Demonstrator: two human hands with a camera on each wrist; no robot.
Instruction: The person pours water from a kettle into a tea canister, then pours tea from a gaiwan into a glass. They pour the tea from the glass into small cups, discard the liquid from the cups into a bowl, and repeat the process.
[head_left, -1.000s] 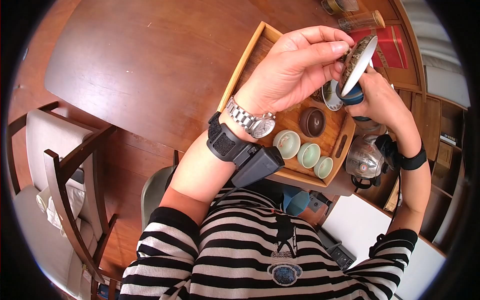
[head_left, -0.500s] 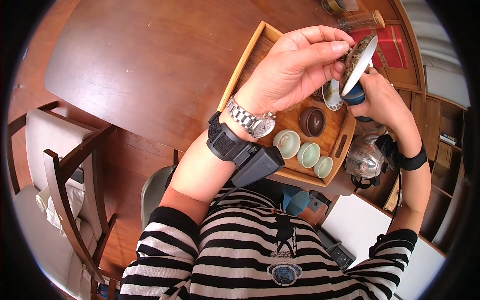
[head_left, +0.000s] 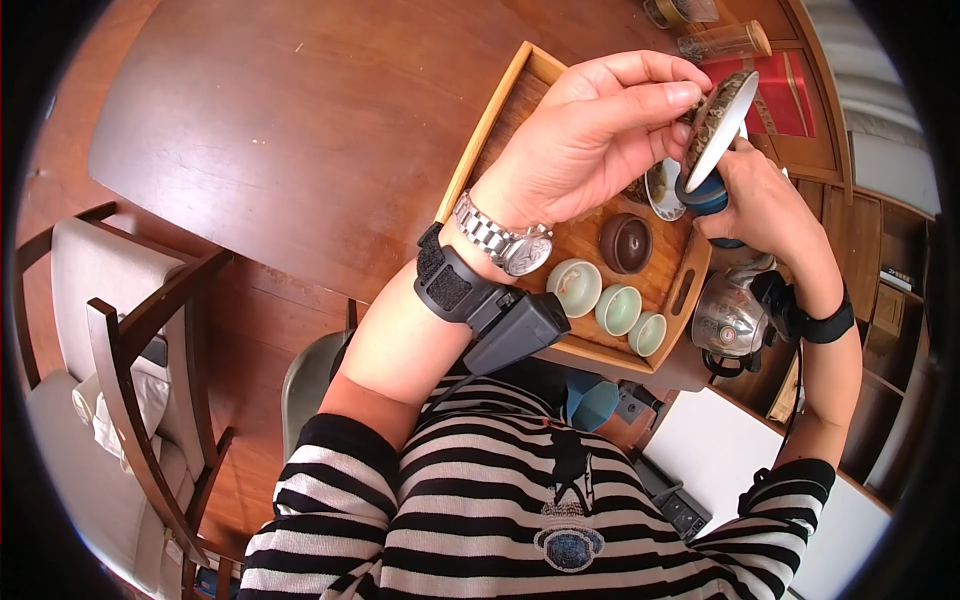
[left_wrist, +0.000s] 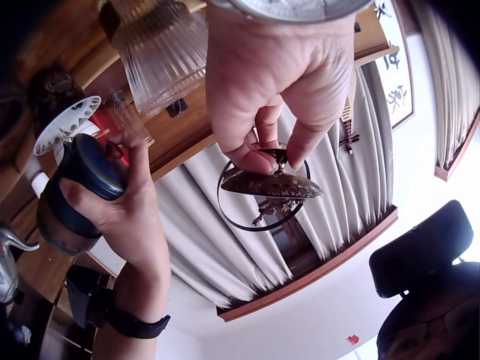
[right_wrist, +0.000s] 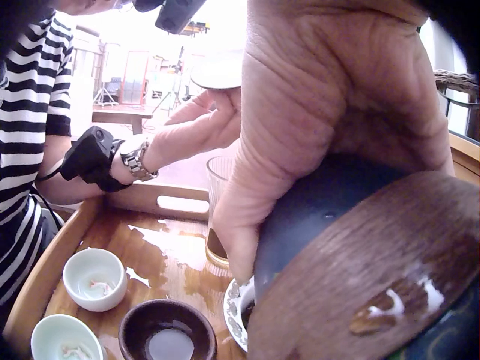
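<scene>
The lid (head_left: 722, 130) is held in the air, long axis running lower left to upper right in the head view, knob (left_wrist: 280, 160) left, white underside facing right. On the tray (head_left: 490, 125): pale cups (head_left: 617, 310), brown cup (head_left: 626, 246), patterned bowl (right_wrist: 234, 319), partly screened by the blue pot (head_left: 706, 197). Left hand (head_left: 600, 130): pinches the knob. Right hand (head_left: 772, 195): wraps around the tilted pot.

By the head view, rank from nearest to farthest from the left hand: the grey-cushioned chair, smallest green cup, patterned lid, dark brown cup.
1. Patterned lid: pinched by the left hand, so touching.
2. Dark brown cup: on the tray.
3. Smallest green cup: also on the tray, by its near corner.
4. Grey-cushioned chair: off at the far left.
</scene>
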